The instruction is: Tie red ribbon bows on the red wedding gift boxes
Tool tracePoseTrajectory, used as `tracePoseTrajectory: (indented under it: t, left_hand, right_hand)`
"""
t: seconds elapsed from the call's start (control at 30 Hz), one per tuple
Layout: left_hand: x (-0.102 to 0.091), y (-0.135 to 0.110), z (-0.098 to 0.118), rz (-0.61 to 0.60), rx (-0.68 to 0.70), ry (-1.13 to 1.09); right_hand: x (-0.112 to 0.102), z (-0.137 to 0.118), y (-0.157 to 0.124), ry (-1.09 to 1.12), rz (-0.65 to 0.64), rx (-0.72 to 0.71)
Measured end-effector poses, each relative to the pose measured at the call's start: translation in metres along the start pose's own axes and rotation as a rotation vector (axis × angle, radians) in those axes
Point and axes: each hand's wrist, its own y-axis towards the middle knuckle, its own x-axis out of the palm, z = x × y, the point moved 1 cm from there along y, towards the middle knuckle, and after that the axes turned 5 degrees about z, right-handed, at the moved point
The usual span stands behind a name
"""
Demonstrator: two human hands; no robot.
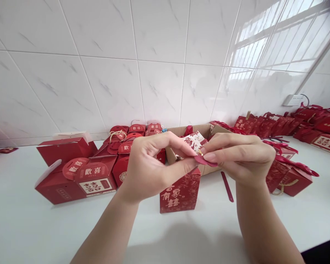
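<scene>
My left hand (151,165) and my right hand (242,157) meet at chest height above a small red gift box (180,194) printed with gold characters, standing on the white counter (44,227). Both hands pinch a thin red strap (207,160) with a small gold fastener at its end, thumbs and forefingers closed on it. The strap's far part is hidden by my fingers. A loose red strip (227,187) lies on the counter just right of the box.
Red gift boxes (79,176) lie in a heap at the left. An open cardboard carton (206,146) with cards stands behind my hands. More red boxes with handles (291,172) line the right side toward the tiled wall and socket (294,99).
</scene>
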Motion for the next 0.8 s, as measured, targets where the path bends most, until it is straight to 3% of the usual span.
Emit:
tracePoseTrajectory:
  t: [0.2,0.5,0.63,0.8]
  left_hand:
    - [-0.003,0.002,0.000,-0.070,-0.207,-0.061]
    - [-0.016,0.006,-0.002,-0.390,-0.382,-0.139]
    - [-0.015,0.007,0.000,-0.375,-0.474,-0.005]
    - [-0.015,0.008,0.003,-0.340,-0.471,0.102]
  right_hand:
    - [0.001,-0.001,0.001,0.068,-0.014,0.016]
    - [0.005,-0.006,0.004,0.094,-0.085,0.073]
    - [0.007,-0.007,0.004,0.018,-0.146,0.098]
    - [0.009,-0.006,0.003,-0.120,-0.195,0.117]
